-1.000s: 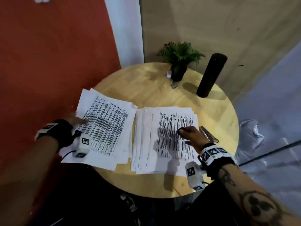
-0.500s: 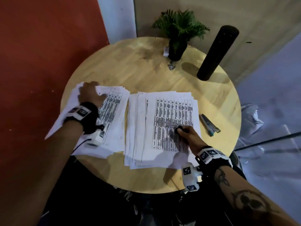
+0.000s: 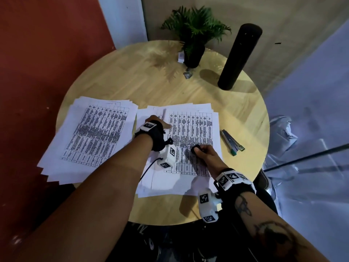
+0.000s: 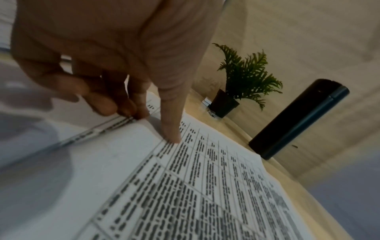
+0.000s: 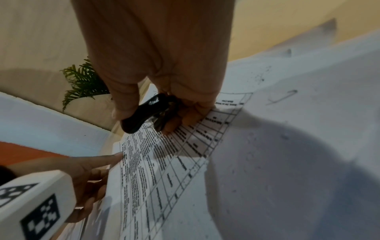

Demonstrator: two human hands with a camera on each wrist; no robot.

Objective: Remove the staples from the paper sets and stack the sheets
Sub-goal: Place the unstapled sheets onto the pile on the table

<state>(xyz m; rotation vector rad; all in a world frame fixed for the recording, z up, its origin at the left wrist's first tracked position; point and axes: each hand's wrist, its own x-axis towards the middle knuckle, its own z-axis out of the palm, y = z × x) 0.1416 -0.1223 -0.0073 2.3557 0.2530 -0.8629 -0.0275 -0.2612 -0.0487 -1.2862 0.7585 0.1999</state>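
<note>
Two piles of printed sheets lie on the round wooden table [image 3: 132,78]: a left pile [image 3: 90,137] and a right pile [image 3: 192,129]. My left hand [image 3: 160,122] is at the left edge of the right pile. In the left wrist view its thumb [image 4: 170,129] presses on the top sheet [image 4: 205,186] while the fingers [image 4: 127,107] curl under the edge of the top sheets. My right hand [image 3: 201,151] rests on the lower middle of the same pile and grips a black staple remover [image 5: 139,115], also visible as the remover [image 3: 196,149] in the head view. No staple is visible.
A slim silver tool with a green end [image 3: 232,142] lies right of the right pile. A potted plant [image 3: 194,35], a tall black cylinder [image 3: 238,55] and a small metal clip [image 3: 188,75] stand at the table's back. A red wall is on the left.
My left hand has left the left pile and crossed to the left edge of the right pile, taking hold of the top sheets. The right hand has stayed on the pile with the remover.
</note>
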